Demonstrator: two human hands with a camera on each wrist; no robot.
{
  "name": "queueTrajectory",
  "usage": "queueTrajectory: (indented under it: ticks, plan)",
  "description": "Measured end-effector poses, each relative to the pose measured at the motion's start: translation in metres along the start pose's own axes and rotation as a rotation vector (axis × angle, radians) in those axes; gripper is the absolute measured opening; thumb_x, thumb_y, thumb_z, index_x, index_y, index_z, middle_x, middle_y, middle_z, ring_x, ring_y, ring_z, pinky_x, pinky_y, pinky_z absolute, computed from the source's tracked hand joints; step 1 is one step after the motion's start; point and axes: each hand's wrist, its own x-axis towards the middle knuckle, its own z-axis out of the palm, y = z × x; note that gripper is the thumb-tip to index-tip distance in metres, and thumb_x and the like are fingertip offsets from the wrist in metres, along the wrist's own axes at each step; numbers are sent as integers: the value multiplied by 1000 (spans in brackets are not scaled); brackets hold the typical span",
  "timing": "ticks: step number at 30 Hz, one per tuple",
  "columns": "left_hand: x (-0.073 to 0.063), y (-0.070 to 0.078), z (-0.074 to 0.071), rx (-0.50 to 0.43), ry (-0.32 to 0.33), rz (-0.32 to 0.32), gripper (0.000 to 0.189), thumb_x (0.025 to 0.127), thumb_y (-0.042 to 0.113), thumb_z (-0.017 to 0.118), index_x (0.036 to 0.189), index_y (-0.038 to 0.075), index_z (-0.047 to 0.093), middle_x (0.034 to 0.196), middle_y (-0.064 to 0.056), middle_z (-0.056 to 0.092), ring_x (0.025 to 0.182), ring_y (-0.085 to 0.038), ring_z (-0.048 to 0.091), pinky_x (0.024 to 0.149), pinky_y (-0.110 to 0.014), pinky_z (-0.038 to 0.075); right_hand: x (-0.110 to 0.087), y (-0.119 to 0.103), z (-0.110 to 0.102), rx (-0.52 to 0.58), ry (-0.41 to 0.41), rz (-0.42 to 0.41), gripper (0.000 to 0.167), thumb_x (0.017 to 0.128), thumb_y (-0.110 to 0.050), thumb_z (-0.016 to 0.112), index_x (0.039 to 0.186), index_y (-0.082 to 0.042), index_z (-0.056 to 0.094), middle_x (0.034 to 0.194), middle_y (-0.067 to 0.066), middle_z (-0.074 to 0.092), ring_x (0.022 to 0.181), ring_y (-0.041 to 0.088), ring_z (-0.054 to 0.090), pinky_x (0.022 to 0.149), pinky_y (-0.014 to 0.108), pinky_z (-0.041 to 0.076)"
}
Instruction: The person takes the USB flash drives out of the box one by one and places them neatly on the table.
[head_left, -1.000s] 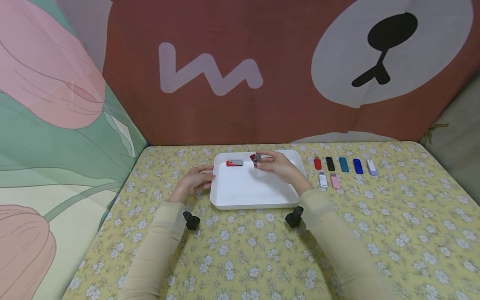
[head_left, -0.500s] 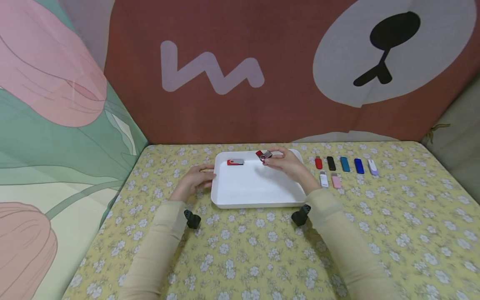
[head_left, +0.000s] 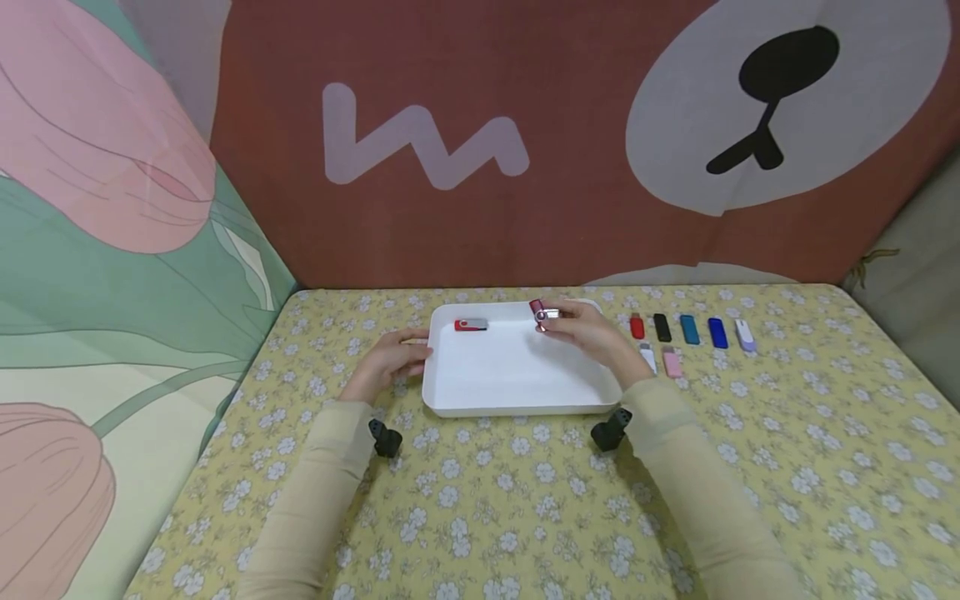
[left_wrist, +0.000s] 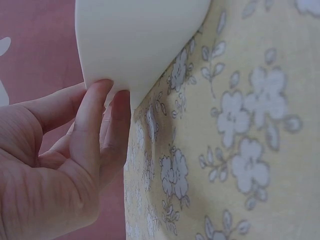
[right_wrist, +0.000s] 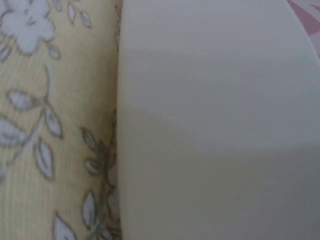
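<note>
My right hand (head_left: 588, 333) pinches a red swivel USB stick (head_left: 537, 309) with a silver cover. It is over the back right of a white tray (head_left: 487, 383). A second red swivel USB stick (head_left: 471, 325) with a silver cover lies flat toward the tray's back left. At the tray's left side, my left hand (head_left: 388, 362) touches the outer wall with its fingertips. The left wrist view shows the thumb (left_wrist: 90, 125) against that wall. In the right wrist view the tray's side wall (right_wrist: 215, 110) fills most of the picture, and the hand does not show.
Right of the tray, USB sticks lie in two rows: red (head_left: 637, 326), black (head_left: 662, 327), teal (head_left: 689, 329), blue (head_left: 717, 333) and white-lilac (head_left: 745, 335) behind, white (head_left: 648, 358) and pink (head_left: 672, 362) in front. A floral cloth (head_left: 480, 500) covers the table; a printed curtain (head_left: 465, 233) hangs behind.
My right hand has moved right over the tray with the USB stick, whose red body has swung to a different angle. The left hand keeps its place at the tray.
</note>
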Motion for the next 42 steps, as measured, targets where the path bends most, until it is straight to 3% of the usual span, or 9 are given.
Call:
queueTrajectory:
  ticks: [3, 8, 13, 20, 25, 33, 36, 38, 42]
  plan:
    - [0, -1, 0, -4, -2, -1, 50, 96, 9, 56, 143, 9, 42, 131, -21, 55, 70, -4, 63, 64, -16, 53, -1, 1, -4, -4, -19, -9, 52, 97, 1, 47, 146, 8, 30, 133, 20, 50, 85, -3, 64, 86, 15, 52]
    - [-1, 0, 0, -10, 1, -6, 50, 95, 9, 56, 143, 10, 43, 133, -20, 55, 72, -5, 63, 65, -16, 53, -3, 2, -10, 62, -31, -10, 51, 97, 3, 46, 143, 13, 27, 97, -5, 64, 84, 1, 67, 83, 15, 53]
    - [-2, 0, 0, -12, 3, -7, 50, 95, 9, 57, 143, 10, 43, 133, -20, 54, 74, -6, 64, 64, -16, 53, -5, 3, -15, 144, -39, 10, 53, 98, 1, 45, 144, 12, 23, 88, -7, 70, 84, 3, 69, 81, 15, 54]
    - [0, -1, 0, -3, 3, -11, 49, 96, 10, 56, 143, 11, 43, 132, -19, 55, 72, -5, 63, 65, -16, 53, -11, 1, -22, 300, -52, 38, 52, 105, -13, 32, 149, 8, 16, 92, 1, 70, 86, 10, 71, 80, 19, 55]
    - [0, -1, 0, 2, -1, -10, 50, 95, 10, 57, 143, 10, 43, 133, -19, 55, 75, -5, 64, 66, -16, 53, -15, 0, -28, 388, -68, 40, 50, 106, -12, 24, 151, 5, 12, 94, 4, 71, 87, 12, 71, 79, 20, 56]
    - [-2, -1, 1, -6, 2, -15, 49, 95, 10, 57, 142, 11, 44, 132, -19, 55, 70, -5, 63, 63, -16, 53, -18, 3, -36, 409, -74, 37, 54, 104, -7, 28, 153, 0, 7, 103, 0, 67, 91, 11, 69, 83, 20, 55]
    - [-2, -1, 0, -5, 1, -16, 49, 95, 9, 57, 142, 11, 44, 131, -19, 55, 69, -4, 63, 63, -16, 53, -20, 3, -39, 359, -72, 45, 58, 103, -8, 35, 154, -3, 7, 114, 1, 59, 93, 9, 68, 85, 19, 54]
    - [-2, -1, 0, -5, 3, -17, 49, 95, 10, 57, 142, 11, 44, 131, -19, 56, 68, -4, 63, 63, -16, 53, -21, 2, -42, 323, -79, 42, 61, 103, -9, 38, 154, -5, 6, 129, 11, 50, 94, 8, 67, 87, 19, 53]
    - [-1, 0, 0, -5, 6, -19, 49, 95, 10, 57, 142, 12, 45, 132, -19, 56, 66, -3, 62, 65, -17, 53, -25, 0, -51, 286, -94, 36, 67, 102, -9, 41, 155, -8, 0, 156, 23, 13, 95, 5, 67, 88, 18, 52]
